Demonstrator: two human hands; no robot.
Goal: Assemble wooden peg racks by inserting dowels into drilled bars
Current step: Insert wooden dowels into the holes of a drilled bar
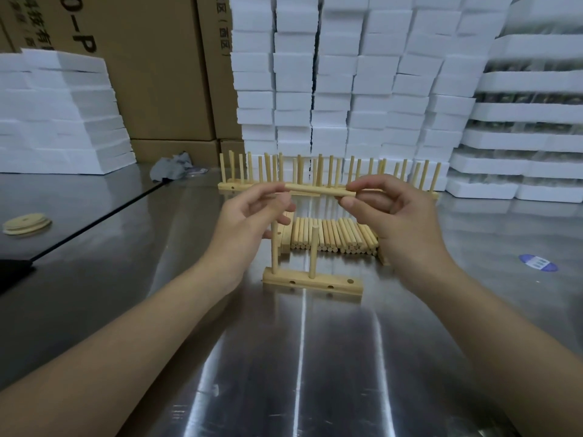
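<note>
While the left hand (252,209) and right hand (389,212) pinch one dowel (318,190) above the bar (315,283) at the middle of the surface (315,357), two dowels (313,250) stand in it and one hole (349,281) is empty; finished racks (328,176) line the far edge.

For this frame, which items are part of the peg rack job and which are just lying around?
Job: dowel held by left hand and right hand; drilled bar, partly pegged; loose dowel pile; finished racks.
Lying about: grey rag; wooden discs; blue sticker; foam blocks; cardboard boxes.
</note>
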